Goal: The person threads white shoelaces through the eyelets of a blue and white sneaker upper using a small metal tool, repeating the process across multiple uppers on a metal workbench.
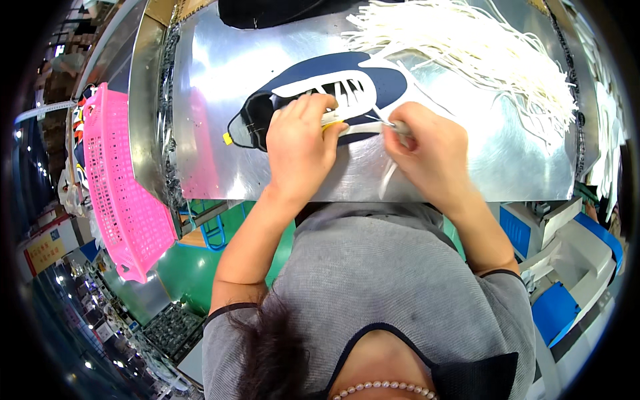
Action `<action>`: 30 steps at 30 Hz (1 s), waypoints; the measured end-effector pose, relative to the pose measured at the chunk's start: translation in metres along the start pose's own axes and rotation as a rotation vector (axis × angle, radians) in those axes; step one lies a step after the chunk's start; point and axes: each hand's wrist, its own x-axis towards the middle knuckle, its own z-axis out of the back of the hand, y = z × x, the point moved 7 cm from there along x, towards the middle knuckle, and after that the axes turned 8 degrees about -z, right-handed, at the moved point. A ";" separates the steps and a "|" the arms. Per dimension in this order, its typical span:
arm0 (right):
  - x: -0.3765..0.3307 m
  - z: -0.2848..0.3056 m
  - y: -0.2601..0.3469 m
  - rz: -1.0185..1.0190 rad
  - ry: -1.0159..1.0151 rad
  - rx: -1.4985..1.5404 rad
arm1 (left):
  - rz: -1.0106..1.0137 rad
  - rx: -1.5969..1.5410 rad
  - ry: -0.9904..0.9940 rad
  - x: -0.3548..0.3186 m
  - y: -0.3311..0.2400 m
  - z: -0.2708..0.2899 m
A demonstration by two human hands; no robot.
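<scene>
The left hand [299, 148] presses its closed fingers on a navy shoe [320, 100]; the right hand [427, 155] pinches a white lace [389, 175], more laces [480, 47] lie beyond its fingers

Both bare forearms reach forward from the lower edge, elbows bent outward. The left hand [300, 150] lies palm down, fingers curled together. The right hand [427, 157] sits just beside it, fingers pinched near the thumb.

Small yellow tag [228, 139] at dark shoe heel; yellow rectangular sign [44, 249] with red border, far lower left
</scene>
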 end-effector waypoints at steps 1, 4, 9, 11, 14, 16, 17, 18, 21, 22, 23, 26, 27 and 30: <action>-0.007 -0.007 0.005 0.079 0.118 -0.026 | 0.046 -0.070 -0.033 0.002 0.009 0.001; -0.054 -0.031 0.002 0.327 0.428 -0.032 | 0.140 -0.241 -0.120 0.013 0.026 0.010; -0.035 -0.016 -0.019 -0.209 0.451 0.378 | -0.008 -0.100 -0.199 0.004 0.014 0.028; 0.007 -0.020 -0.027 -0.308 0.324 0.596 | -0.084 -0.094 -0.227 0.008 -0.002 0.035; 0.027 -0.056 -0.017 -0.390 0.476 0.656 | -0.071 -0.087 -0.196 0.007 -0.010 0.041; 0.023 -0.066 -0.013 -0.296 0.426 0.781 | -0.072 -0.107 -0.207 0.010 -0.008 0.044; 0.015 -0.068 -0.012 -0.310 0.435 0.836 | -0.065 -0.111 -0.205 0.007 -0.006 0.048; 0.005 -0.066 -0.010 -0.306 0.562 0.748 | -0.059 -0.117 -0.204 0.008 -0.002 0.051; -0.048 -0.068 -0.004 -0.374 0.927 0.619 | -0.043 -0.141 -0.181 0.006 0.002 0.068; -0.055 -0.065 0.001 -0.039 0.835 0.622 | -0.038 -0.172 -0.138 0.008 -0.001 0.064; -0.058 -0.056 0.006 -0.021 0.847 0.609 | 0.000 -0.162 -0.054 0.004 0.005 0.045; -0.036 -0.049 -0.016 -0.253 0.574 0.697 | -0.027 -0.114 0.150 -0.007 0.022 0.000; -0.019 -0.046 -0.018 -0.258 0.415 0.780 | -0.020 -0.147 0.156 -0.003 0.023 0.000; 0.020 -0.056 -0.022 -0.223 0.247 0.694 | 0.041 -0.202 0.259 -0.001 0.030 -0.003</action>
